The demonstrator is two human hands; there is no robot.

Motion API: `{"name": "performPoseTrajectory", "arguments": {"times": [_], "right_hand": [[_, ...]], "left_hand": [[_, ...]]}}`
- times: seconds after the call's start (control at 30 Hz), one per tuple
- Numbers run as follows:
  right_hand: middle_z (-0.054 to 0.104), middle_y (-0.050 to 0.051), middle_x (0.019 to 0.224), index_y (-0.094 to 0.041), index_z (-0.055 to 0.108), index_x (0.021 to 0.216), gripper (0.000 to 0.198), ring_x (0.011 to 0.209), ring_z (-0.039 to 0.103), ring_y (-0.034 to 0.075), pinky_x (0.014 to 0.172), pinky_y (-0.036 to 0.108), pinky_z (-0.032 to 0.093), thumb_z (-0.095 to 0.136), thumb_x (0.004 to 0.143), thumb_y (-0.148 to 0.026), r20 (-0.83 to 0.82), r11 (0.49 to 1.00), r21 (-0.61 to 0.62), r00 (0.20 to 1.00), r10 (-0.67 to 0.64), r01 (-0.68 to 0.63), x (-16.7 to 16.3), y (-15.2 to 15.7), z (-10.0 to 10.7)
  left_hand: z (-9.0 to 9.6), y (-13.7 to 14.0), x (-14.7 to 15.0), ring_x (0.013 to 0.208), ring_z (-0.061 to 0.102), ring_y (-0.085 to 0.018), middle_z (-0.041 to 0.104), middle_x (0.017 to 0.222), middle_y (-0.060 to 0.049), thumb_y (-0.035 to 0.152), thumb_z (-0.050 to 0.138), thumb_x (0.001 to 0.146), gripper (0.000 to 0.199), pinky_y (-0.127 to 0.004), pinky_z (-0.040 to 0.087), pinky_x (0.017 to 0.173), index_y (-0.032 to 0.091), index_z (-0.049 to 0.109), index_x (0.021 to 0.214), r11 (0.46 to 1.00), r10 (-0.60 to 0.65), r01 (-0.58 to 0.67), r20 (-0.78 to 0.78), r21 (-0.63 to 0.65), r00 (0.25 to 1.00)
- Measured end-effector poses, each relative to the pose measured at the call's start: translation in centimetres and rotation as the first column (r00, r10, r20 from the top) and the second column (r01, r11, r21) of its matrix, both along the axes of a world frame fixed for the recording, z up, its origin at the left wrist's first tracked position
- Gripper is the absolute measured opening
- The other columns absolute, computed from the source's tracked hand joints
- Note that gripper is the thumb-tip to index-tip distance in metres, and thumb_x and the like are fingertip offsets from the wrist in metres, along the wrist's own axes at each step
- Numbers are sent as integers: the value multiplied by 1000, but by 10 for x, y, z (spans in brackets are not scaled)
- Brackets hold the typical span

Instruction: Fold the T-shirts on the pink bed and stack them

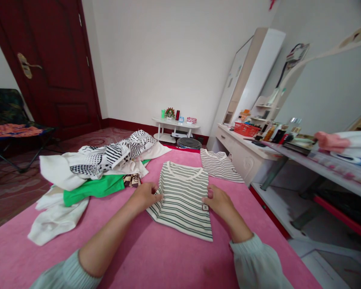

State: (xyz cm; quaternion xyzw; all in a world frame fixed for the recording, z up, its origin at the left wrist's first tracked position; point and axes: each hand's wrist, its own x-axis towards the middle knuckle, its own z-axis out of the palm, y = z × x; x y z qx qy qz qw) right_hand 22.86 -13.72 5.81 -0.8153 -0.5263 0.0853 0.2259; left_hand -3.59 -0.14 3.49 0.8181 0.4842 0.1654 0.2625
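Note:
A white shirt with dark green stripes point(183, 200) lies folded into a near-rectangle on the pink bed cover point(132, 257), its neckline at the far end. My left hand point(147, 196) pinches its left edge, which lifts slightly off the cover. At the right edge, beside a small patch with the letter R, my right hand point(218, 200) grips the cloth between thumb and fingers. Just beyond, to the right, another striped shirt point(221, 164) lies flat near the bed's edge.
Heaped clothes lie on the left: a black-and-white patterned garment point(114, 156), a green one point(94, 189) and white ones point(58, 220). A dressing table point(243, 150) with bottles and a red basket point(246, 129) stands right. At the back is a low white table point(176, 123).

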Motion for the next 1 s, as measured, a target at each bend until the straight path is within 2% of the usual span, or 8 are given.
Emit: {"name": "performPoseTrajectory", "arguments": {"times": [0.13,0.27,0.4,0.57,0.7,0.87,1.0], "right_hand": [[71,4,87,-19,60,109,44,83,66,22,70,28,44,65,65,-22,-98,999,47,995,20,-15,1,4,-10],[70,3,80,-16,61,107,45,77,65,21,67,27,45,64,62,-18,-140,997,73,990,0,10,2,6,-15],[68,1,74,-15,64,106,45,71,63,19,63,25,44,59,62,-14,-168,992,125,986,14,7,4,9,-21],[70,4,89,-16,64,113,50,81,64,19,74,28,46,55,64,-12,-129,989,142,992,-10,29,3,11,-25],[70,6,95,-17,64,117,47,87,64,22,76,31,47,55,71,-18,-93,992,120,995,-27,38,-6,10,-23],[65,12,113,-11,62,121,44,99,61,23,87,33,46,55,79,-26,-7,977,207,999,47,-45,-22,10,-21],[66,10,107,-16,64,118,39,100,61,23,88,31,46,53,84,-32,2,960,258,993,114,-111,-35,13,-19]], "left_hand": [[2,-4,2,66,56,-15,62,71,1,40,65,68,24,-23,32,57,17,60,75,1000,15,-14,-10,17,1000],[6,-6,-2,79,62,-20,69,84,-5,42,66,68,32,-25,38,63,17,69,88,999,43,-43,-63,8,997],[12,-9,-1,83,64,-21,72,89,-6,35,63,72,32,-25,40,66,19,72,98,1000,7,-6,-40,14,999],[16,-22,10,89,65,-22,73,97,-7,31,62,75,42,-26,45,74,18,67,115,997,14,-20,84,70,996],[10,-35,22,91,66,-21,73,100,-8,30,61,77,43,-28,48,79,17,66,117,997,36,-50,207,62,978],[1,-53,38,100,65,-20,71,111,-8,25,60,78,36,-30,48,92,15,69,111,997,-60,34,450,64,891],[0,-66,50,97,65,-19,72,105,-6,19,60,78,29,-29,48,91,17,71,104,989,-142,93,557,117,818]]}}
